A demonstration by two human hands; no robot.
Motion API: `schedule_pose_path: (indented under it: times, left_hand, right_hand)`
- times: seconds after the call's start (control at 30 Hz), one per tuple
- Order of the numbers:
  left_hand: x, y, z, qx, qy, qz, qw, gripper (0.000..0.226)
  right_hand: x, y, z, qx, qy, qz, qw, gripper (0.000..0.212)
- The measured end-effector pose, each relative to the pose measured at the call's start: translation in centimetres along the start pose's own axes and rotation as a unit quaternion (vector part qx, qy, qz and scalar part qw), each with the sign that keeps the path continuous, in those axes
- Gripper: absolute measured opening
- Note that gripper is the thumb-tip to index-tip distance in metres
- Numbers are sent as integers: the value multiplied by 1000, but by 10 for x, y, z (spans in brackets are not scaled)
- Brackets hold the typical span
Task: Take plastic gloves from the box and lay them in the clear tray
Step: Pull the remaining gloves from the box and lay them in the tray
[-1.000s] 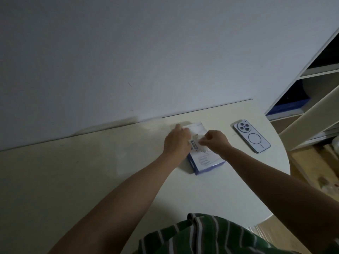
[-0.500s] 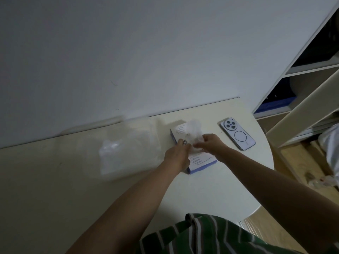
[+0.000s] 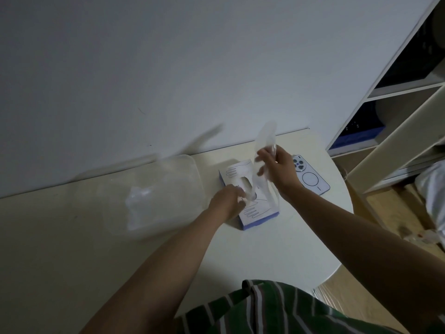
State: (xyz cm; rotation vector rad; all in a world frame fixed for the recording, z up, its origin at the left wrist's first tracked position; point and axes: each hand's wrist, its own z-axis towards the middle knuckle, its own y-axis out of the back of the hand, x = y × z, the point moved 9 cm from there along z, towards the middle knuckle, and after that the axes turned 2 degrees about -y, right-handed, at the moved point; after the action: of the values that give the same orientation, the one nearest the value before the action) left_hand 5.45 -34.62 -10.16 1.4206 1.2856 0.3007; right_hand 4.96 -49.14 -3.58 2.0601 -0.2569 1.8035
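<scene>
Plastic glove, centre frame: stretching up from the box, right hand pinching it in curled fingers. Left hand pressing the box at its opening, grip unclear. Clear tray sitting left of box, phone lying right

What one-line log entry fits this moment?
right hand holds glove above box | left hand on box | clear tray left of box, crumpled plastic inside
</scene>
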Motion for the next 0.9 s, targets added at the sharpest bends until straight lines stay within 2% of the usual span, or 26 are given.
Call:
schedule_pose_path:
  times: [0.07,0.13,0.2,0.27,0.37,0.43,0.5,0.57,0.67,0.77,0.83,0.9]
  left_hand:
    - [11,31,-4,-101,31,-106,989,22]
    - [19,63,-14,-210,39,-174,961,16]
    - [23,85,-23,-268,36,-228,935,18]
    - [29,97,-32,-276,52,-318,906,28]
    - [52,95,-39,-240,124,-488,830,57]
    - [75,90,-46,-209,175,-572,774,78]
    - [99,87,-57,-186,215,-625,728,85]
    - [124,89,-70,-176,237,-625,723,74]
    - [153,98,-88,-193,261,-588,741,52]
    - [174,99,-96,-168,290,-600,726,69]
    - [180,101,-99,-143,307,-586,736,75]
    - [195,107,-101,-166,327,-542,756,48]
  right_hand:
    - [3,-5,1,6,5,-8,1000,10]
    - [3,-14,2,7,0,-21,1000,7]
    - [7,-29,3,11,3,-52,999,11]
    - [18,-53,0,37,31,-89,995,18]
    - [38,-96,-13,114,101,-137,979,22]
    - [45,-124,-22,161,142,-188,958,22]
    - [47,-150,-31,199,184,-262,926,27]
    - [44,-175,-41,238,216,-319,891,37]
    - [38,-198,-53,283,233,-361,857,44]
    - [30,-217,-59,312,250,-401,824,47]
    - [24,-228,-62,324,259,-425,805,50]
    - [20,-236,-64,339,255,-434,795,48]
